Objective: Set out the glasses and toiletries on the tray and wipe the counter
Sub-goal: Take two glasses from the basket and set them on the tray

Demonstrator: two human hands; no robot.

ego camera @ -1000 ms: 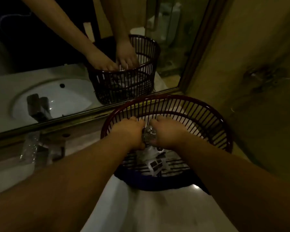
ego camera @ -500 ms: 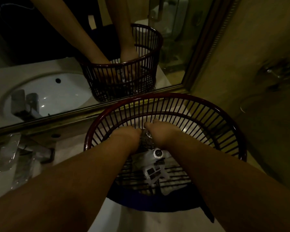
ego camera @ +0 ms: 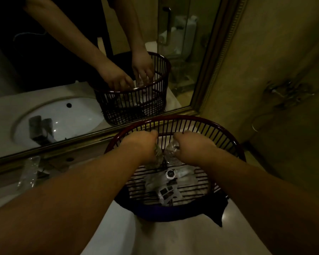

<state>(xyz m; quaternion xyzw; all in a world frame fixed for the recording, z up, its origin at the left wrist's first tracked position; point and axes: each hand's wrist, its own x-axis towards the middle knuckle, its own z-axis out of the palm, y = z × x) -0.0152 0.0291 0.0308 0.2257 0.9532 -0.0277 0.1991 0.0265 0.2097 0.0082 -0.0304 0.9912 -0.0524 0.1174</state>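
A dark red slatted basket (ego camera: 226, 137) stands on the pale counter (ego camera: 182, 238) against the mirror. Both my hands are inside it. My left hand (ego camera: 142, 144) is closed around a clear glass (ego camera: 157, 155), of which only the lower part shows. My right hand (ego camera: 193, 148) grips a second clear glass (ego camera: 171, 153) right beside the first. Under them, on the basket floor, lie white wrapped toiletry packets (ego camera: 166, 184) with dark labels.
A dark cloth (ego camera: 217, 208) lies under the basket's near side. A chrome faucet (ego camera: 31, 173) stands at the left, and the white basin shows in the mirror (ego camera: 63, 118). A beige wall (ego camera: 274, 70) closes the right side. The scene is dim.
My hands were pressed together low in the basket; now they have risen towards the rim and parted, each with its own glass.
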